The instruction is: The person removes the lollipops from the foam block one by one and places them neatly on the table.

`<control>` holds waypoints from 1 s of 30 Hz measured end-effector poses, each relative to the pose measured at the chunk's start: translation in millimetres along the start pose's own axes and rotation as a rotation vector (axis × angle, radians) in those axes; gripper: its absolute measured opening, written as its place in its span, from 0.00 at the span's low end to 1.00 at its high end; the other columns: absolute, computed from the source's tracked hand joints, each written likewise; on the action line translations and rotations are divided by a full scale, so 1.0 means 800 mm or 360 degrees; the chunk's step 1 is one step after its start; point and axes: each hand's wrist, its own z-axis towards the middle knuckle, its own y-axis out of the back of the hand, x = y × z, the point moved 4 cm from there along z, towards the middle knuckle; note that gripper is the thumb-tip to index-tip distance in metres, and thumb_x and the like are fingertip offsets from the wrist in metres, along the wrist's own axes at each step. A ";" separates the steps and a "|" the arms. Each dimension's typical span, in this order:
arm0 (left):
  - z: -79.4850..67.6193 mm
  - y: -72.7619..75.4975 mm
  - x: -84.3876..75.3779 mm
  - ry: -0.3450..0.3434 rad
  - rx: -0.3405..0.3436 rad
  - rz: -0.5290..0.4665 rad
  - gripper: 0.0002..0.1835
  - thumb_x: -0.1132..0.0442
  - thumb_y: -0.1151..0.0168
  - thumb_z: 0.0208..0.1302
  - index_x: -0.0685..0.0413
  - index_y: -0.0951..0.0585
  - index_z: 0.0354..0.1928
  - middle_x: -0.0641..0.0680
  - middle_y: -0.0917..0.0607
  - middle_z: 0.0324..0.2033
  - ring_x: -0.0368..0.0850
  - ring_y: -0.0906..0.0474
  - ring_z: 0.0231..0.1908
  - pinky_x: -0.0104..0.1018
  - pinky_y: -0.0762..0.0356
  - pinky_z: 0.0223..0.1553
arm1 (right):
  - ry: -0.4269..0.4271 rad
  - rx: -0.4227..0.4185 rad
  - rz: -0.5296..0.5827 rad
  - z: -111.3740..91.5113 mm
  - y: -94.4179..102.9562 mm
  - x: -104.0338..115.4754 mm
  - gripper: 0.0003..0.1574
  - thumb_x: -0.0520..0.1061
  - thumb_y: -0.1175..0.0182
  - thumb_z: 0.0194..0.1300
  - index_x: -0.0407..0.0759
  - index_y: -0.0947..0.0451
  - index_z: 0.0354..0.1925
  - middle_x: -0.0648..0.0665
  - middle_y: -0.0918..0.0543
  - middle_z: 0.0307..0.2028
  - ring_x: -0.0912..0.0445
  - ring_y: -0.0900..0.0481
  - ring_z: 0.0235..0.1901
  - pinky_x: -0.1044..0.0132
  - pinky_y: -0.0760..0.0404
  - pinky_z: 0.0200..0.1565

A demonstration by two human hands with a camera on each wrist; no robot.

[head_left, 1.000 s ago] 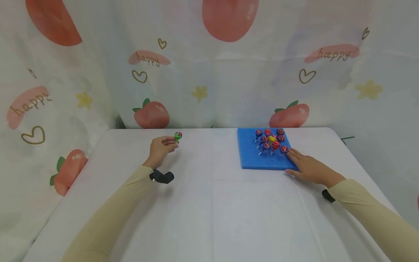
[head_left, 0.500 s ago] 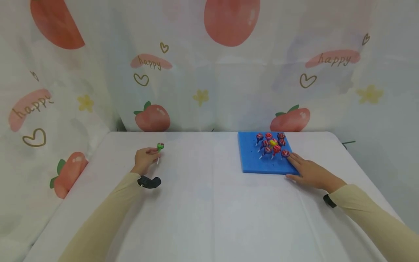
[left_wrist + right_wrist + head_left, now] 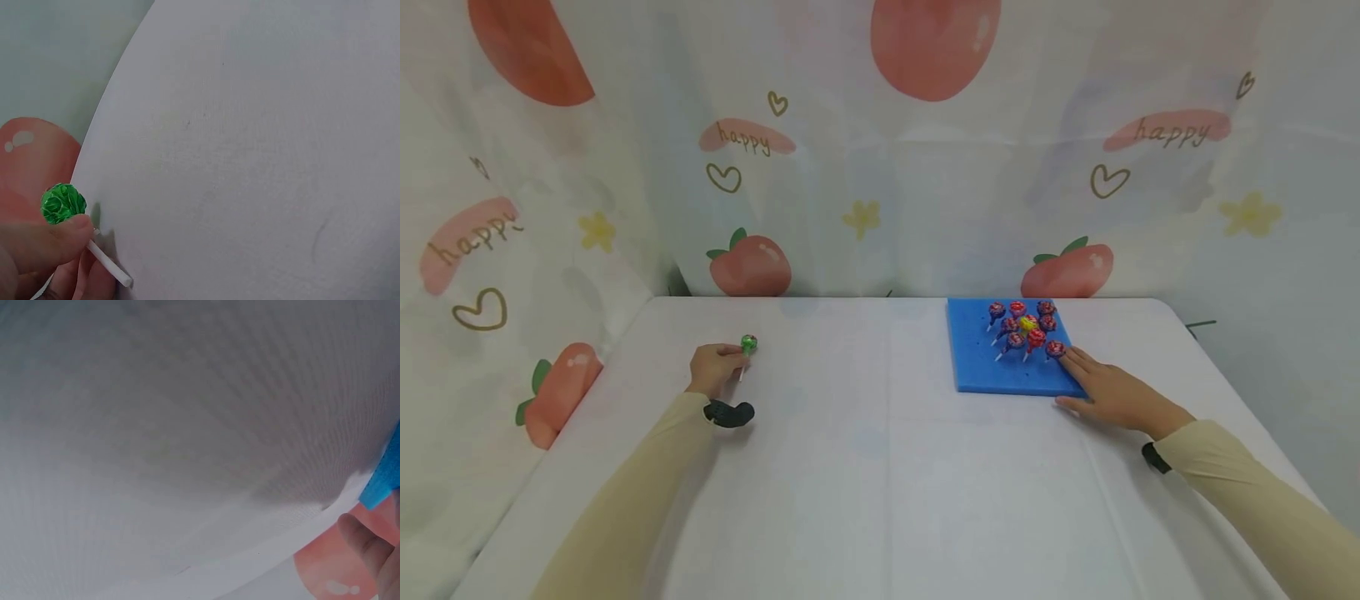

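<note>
A green-wrapped lollipop (image 3: pixel 748 343) is pinched in my left hand (image 3: pixel 715 368) over the left part of the table. In the left wrist view the lollipop (image 3: pixel 62 204) has its white stick slanting down from between thumb and fingers, close to the table surface. At the right lies a blue foam board (image 3: pixel 973 367) with several lollipops (image 3: pixel 1015 340) standing in it by their sticks, in purple, red and yellow wrappers. My right hand (image 3: pixel 1112 392) rests along the board's right edge, fingers extended. In the right wrist view just its fingers (image 3: pixel 369 550) and a corner of the blue board (image 3: pixel 381 481) show.
A white cloth covers the table (image 3: pixel 850 483). Behind and to the left hangs a printed curtain (image 3: pixel 887 183) with peaches, hearts and lettering. A dark wrist strap mount (image 3: pixel 730 413) sits under the left wrist, another (image 3: pixel 1156 458) under the right.
My left hand has moved left and a little nearer with the green lollipop, away from the board. The right hand stays at the board's edge.
</note>
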 end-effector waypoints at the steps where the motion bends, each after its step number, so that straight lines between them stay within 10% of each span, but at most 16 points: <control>1: 0.001 0.001 0.002 0.0020 0.0000 0.0002 0.19 0.67 0.40 0.61 0.69 0.23 0.53 0.64 0.22 0.51 0.35 0.25 0.33 0.21 0.27 0.33 | 0.0000 0.0004 -0.0001 0.000 0.000 0.001 0.55 0.68 0.48 0.62 0.26 0.45 0.67 0.24 0.46 0.68 0.31 0.46 0.67 0.35 0.40 0.62; 18: 0.009 0.002 0.002 -0.0138 -0.0113 0.0238 0.15 0.67 0.35 0.56 0.68 0.19 0.45 0.57 0.13 0.28 0.30 0.27 0.19 0.24 0.30 0.25 | 0.0009 0.0001 -0.0006 0.002 -0.001 -0.001 0.57 0.70 0.49 0.62 0.26 0.46 0.67 0.23 0.47 0.68 0.30 0.47 0.66 0.35 0.40 0.61; 30: 0.010 -0.001 0.000 -0.0156 -0.0091 0.0313 0.15 0.65 0.37 0.58 0.66 0.19 0.46 0.60 0.13 0.32 0.33 0.27 0.22 0.26 0.31 0.26 | 0.0011 -0.0001 -0.0019 0.000 -0.002 -0.005 0.57 0.70 0.49 0.62 0.27 0.47 0.67 0.24 0.47 0.68 0.30 0.47 0.67 0.35 0.40 0.61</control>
